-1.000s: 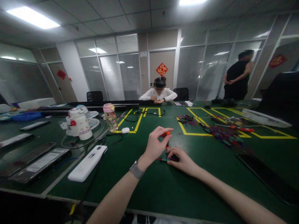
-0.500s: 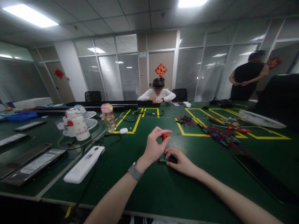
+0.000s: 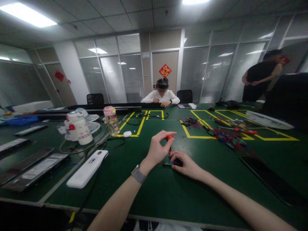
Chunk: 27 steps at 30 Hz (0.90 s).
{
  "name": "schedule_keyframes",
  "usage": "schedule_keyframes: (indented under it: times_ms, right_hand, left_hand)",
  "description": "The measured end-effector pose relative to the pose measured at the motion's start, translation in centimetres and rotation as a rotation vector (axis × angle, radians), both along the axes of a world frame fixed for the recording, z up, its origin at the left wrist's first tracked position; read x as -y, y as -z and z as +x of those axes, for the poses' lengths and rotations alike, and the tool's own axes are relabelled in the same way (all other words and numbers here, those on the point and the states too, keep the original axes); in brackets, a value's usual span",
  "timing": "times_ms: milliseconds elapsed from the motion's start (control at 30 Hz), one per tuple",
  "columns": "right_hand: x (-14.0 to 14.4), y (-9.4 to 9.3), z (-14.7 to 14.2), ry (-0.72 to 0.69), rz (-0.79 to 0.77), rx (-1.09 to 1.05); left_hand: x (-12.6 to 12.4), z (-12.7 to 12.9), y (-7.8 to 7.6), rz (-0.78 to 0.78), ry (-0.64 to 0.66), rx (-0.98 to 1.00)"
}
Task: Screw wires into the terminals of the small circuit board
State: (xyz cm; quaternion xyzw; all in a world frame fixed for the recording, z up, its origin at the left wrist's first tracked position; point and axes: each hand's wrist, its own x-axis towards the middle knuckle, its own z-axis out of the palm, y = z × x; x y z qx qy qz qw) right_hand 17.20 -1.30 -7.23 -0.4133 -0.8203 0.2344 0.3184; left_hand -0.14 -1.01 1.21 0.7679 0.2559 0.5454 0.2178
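My left hand (image 3: 159,145), with a watch at the wrist, pinches the orange handle of an upright screwdriver (image 3: 170,138) between thumb and fingers. The screwdriver's lower end comes down near a small green circuit board (image 3: 167,164) lying on the table, with thin wires leaving it. My right hand (image 3: 184,163) is closed at the board's right end, with thumb and fingertips on the board or its wires. Fingers partly hide the board and the screwdriver's tip, so I cannot tell whether the two touch.
On the green table (image 3: 144,199), a heap of wired circuit boards (image 3: 228,139) lies at right, beside a red-handled tool (image 3: 245,131) and a black flat panel (image 3: 267,179). Left are a white elongated device (image 3: 88,168), a white bottle (image 3: 80,128) and a pink-lidded bottle (image 3: 111,122). A person (image 3: 161,94) sits opposite.
My left thumb and fingertips have shifted slightly on the screwdriver handle. The small circuit board shows a little more to the left of my right hand. The standing person has moved right.
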Motion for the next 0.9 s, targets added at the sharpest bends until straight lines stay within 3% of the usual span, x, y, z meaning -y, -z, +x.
schedule_keyframes:
  times_ms: [133, 433, 500, 633, 700, 900]
  right_hand:
    - [0.11, -0.16, -0.02, 0.000, -0.001, 0.009]
    - [0.27, -0.61, -0.11, 0.001, -0.006, 0.024]
    - [0.27, -0.61, -0.09, -0.003, -0.006, 0.020]
    - [0.28, -0.61, -0.07, -0.011, -0.012, 0.023]
    - [0.29, -0.63, -0.07, -0.009, -0.012, 0.028]
    - [0.28, -0.63, -0.07, -0.009, -0.003, 0.024]
  left_hand:
    - [-0.08, -0.10, 0.02, 0.069, -0.139, -0.016]
    - [-0.46, -0.47, -0.18, -0.151, 0.178, 0.024]
    - [-0.59, -0.41, -0.14, -0.126, 0.123, 0.036]
    - [-0.61, -0.43, -0.21, 0.007, -0.105, 0.016]
    - [-0.51, -0.51, -0.29, 0.025, -0.118, -0.007]
    - [-0.33, -0.42, -0.09, -0.100, 0.155, 0.009]
